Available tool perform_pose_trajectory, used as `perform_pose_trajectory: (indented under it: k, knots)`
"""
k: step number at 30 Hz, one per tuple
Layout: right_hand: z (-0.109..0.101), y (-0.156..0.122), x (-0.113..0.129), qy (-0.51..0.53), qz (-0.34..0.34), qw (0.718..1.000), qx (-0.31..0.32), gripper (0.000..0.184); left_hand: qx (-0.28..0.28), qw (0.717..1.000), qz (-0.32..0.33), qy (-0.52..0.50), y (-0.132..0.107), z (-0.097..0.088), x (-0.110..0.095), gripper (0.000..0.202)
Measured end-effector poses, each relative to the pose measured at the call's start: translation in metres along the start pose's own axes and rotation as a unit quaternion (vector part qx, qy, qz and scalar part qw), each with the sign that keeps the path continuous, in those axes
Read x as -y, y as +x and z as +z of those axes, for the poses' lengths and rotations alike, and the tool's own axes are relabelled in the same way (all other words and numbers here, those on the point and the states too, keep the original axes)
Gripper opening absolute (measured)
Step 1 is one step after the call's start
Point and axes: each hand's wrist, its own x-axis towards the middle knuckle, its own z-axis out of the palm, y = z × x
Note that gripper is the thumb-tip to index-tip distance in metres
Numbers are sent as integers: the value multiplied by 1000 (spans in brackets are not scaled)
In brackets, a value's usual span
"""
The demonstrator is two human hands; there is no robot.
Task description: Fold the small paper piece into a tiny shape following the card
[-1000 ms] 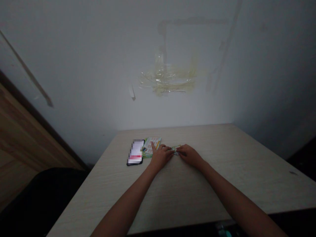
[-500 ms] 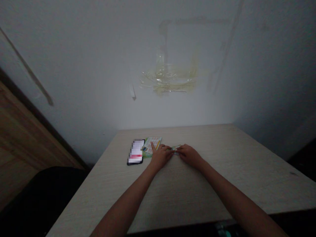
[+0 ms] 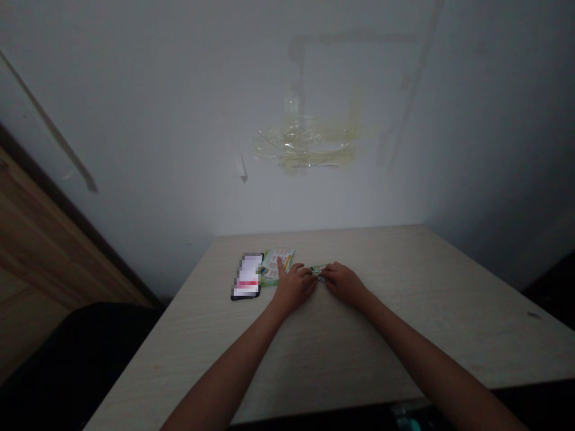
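Both of my hands rest near the far middle of a pale wooden table (image 3: 341, 347). My left hand (image 3: 293, 285) and my right hand (image 3: 344, 282) meet fingertip to fingertip, pinching a small greenish folded paper (image 3: 318, 270) between them. The paper is mostly hidden by my fingers. My left thumb points toward a green and white printed leaflet (image 3: 275, 266) lying just beyond that hand. A black phone (image 3: 247, 276) with a lit screen lies left of the leaflet.
The table stands against a grey-white wall with old yellowed tape marks (image 3: 305, 143). A wooden panel (image 3: 40, 251) runs along the left. A dark chair or seat (image 3: 76, 359) sits at the lower left, beside the table.
My hands have drawn slightly closer together over the small paper. Nothing else has moved.
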Motion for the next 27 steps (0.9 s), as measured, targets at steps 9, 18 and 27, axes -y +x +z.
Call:
perform_pose_trajectory:
  k: [9,18,27]
  knots:
    - [1,-4,-3,41,-16,999,-14,29,7,1000,-17,12,-1,2,-3,23]
    - [4,-3,-6,40,-15,999,-17,29,11,1000,-25,13,1,0,-3,21]
    - [7,2,-6,14,-14,1000,-6,27,7,1000,-29,5,1,2,-2,21]
